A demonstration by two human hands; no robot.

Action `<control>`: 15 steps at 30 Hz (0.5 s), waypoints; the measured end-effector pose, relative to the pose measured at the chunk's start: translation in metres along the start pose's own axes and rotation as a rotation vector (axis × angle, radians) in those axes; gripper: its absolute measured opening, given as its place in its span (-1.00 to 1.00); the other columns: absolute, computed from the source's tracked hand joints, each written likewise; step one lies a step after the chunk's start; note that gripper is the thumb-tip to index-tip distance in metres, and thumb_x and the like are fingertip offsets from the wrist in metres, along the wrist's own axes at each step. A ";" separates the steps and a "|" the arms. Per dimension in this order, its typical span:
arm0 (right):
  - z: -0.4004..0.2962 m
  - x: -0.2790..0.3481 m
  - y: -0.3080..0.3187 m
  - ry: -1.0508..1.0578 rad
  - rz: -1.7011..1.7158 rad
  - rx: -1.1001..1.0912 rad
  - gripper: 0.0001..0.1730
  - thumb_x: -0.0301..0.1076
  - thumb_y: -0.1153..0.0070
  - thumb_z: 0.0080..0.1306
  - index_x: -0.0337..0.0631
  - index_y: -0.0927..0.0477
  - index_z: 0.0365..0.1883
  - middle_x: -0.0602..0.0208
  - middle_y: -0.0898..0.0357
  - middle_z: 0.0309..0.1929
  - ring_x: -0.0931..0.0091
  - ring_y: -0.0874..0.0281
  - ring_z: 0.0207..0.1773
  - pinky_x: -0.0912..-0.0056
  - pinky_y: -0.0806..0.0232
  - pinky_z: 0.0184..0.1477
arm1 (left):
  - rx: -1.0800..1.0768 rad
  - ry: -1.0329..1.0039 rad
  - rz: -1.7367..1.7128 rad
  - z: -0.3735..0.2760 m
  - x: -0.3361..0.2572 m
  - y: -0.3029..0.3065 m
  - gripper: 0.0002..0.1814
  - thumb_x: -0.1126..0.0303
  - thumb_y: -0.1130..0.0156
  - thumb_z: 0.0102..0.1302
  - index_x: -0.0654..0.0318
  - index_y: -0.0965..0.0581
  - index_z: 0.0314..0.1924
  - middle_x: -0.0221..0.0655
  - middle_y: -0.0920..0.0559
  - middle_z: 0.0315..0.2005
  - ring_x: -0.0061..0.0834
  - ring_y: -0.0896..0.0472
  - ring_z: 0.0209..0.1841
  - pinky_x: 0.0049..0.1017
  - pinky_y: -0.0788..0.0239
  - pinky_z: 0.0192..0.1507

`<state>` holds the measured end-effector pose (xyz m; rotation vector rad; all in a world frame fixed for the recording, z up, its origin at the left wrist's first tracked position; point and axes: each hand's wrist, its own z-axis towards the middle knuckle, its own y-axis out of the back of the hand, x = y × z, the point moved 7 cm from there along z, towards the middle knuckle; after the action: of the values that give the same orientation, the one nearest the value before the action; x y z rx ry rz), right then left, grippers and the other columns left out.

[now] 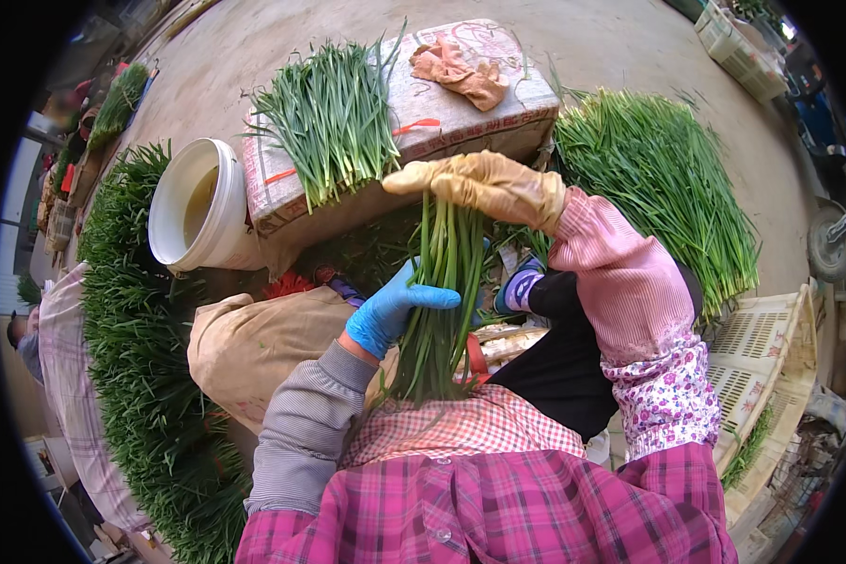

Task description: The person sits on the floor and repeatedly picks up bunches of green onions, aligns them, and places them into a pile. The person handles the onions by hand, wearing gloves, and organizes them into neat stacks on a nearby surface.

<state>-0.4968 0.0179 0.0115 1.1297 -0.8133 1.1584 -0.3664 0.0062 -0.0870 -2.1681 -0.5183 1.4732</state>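
Observation:
My left hand, in a blue disposable glove, grips a bundle of garlic chives around its middle. The pale stem ends point up and away from me, and the green leaf tips hang toward my lap. My right hand, in a tan rubber glove, lies across the stem ends with its fingers stretched out; its thumb is hidden. Just beyond, a neat pile of garlic chives rests on a sack-covered block. A crumpled pinkish cloth or glove lies on the same block.
A white bucket holding some liquid stands left of the block. Tall massed chives line my left side. A large heap of chives lies to the right, near a plastic crate. Beige cloth covers my left leg.

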 end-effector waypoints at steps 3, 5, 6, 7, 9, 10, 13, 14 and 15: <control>-0.003 0.007 0.002 0.012 0.129 -0.032 -0.48 0.01 0.18 0.48 -0.15 -0.47 0.22 0.32 -0.46 0.23 0.48 -0.29 0.33 0.41 -0.04 0.39 | -0.071 -0.002 -0.006 -0.011 0.001 0.011 -0.07 0.35 -0.36 -0.06 0.33 -0.19 0.36 -0.20 -0.60 -0.16 -0.36 -0.61 -0.15 -0.34 -0.50 -0.04; -0.011 0.001 0.036 -0.016 0.115 -0.307 -0.25 0.24 0.23 0.41 -0.17 -0.32 0.32 0.24 -0.31 0.34 0.39 -0.16 0.42 0.21 0.01 0.43 | -0.044 -0.020 -0.055 -0.008 -0.006 0.012 -0.08 0.36 -0.34 -0.06 0.34 -0.20 0.35 -0.20 -0.60 -0.15 -0.36 -0.61 -0.14 -0.34 -0.50 -0.03; -0.019 -0.016 0.041 -0.069 0.237 -0.398 -0.22 0.24 0.17 0.38 -0.16 -0.26 0.36 0.25 -0.30 0.34 0.39 -0.18 0.41 0.22 -0.04 0.41 | -0.042 -0.054 -0.054 -0.003 -0.012 0.007 -0.11 0.36 -0.32 -0.04 0.36 -0.21 0.34 -0.19 -0.59 -0.14 -0.36 -0.61 -0.14 -0.34 -0.50 -0.03; -0.024 -0.030 0.042 -0.109 0.376 -0.487 -0.18 0.25 0.11 0.36 -0.15 -0.19 0.39 0.25 -0.28 0.35 0.40 -0.21 0.40 0.23 -0.08 0.39 | -0.046 -0.051 -0.071 -0.002 -0.016 0.002 -0.11 0.36 -0.32 -0.04 0.37 -0.21 0.34 -0.19 -0.59 -0.14 -0.35 -0.61 -0.14 -0.34 -0.50 -0.03; -0.016 -0.043 0.007 -0.129 0.719 -0.314 -0.13 0.18 0.02 0.35 -0.14 -0.06 0.44 0.24 -0.30 0.31 0.37 -0.27 0.36 0.23 -0.21 0.31 | -0.048 -0.039 -0.113 0.001 -0.016 -0.002 -0.12 0.36 -0.31 -0.03 0.38 -0.21 0.33 -0.18 -0.59 -0.13 -0.34 -0.61 -0.13 -0.33 -0.50 -0.02; -0.011 -0.027 -0.015 -0.101 0.782 -0.249 -0.12 0.16 -0.05 0.31 -0.18 -0.09 0.42 0.18 -0.35 0.27 0.35 -0.36 0.28 0.24 -0.31 0.24 | -0.070 0.002 -0.087 0.001 -0.010 -0.002 -0.18 0.34 -0.30 0.01 0.38 -0.25 0.31 -0.18 -0.60 -0.14 -0.32 -0.62 -0.15 -0.32 -0.50 -0.02; 0.003 -0.013 -0.027 -0.057 0.904 -0.258 -0.39 -0.04 -0.07 0.37 -0.25 -0.35 0.25 0.47 -0.48 -0.45 0.54 -0.53 -0.38 0.40 -0.49 -0.18 | -0.015 0.028 -0.019 0.001 -0.007 -0.013 -0.34 0.32 -0.29 0.07 0.40 -0.39 0.19 -0.16 -0.61 -0.14 -0.31 -0.62 -0.13 -0.33 -0.49 -0.03; 0.001 -0.012 -0.024 -0.103 0.954 -0.326 -0.48 -0.07 -0.04 0.40 -0.26 -0.43 0.18 0.60 -0.29 -0.60 0.64 -0.38 -0.53 0.45 -0.47 -0.29 | 0.006 0.007 0.017 0.003 -0.009 -0.012 -0.37 0.28 -0.31 0.08 0.41 -0.42 0.15 -0.14 -0.61 -0.12 -0.29 -0.62 -0.10 -0.34 -0.48 -0.01; -0.003 -0.010 -0.013 -0.155 0.946 -0.411 -0.50 -0.08 -0.02 0.41 -0.24 -0.43 0.17 0.65 -0.19 -0.64 0.68 -0.25 -0.59 0.49 -0.43 -0.35 | 0.017 -0.053 0.098 0.010 -0.019 -0.015 -0.27 0.22 -0.32 0.09 0.39 -0.35 0.23 -0.11 -0.55 0.03 -0.29 -0.56 0.05 -0.35 -0.40 0.10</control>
<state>-0.4870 0.0182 -0.0016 0.4654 -1.7189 1.5584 -0.3830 0.0095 -0.0674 -2.1737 -0.4214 1.5849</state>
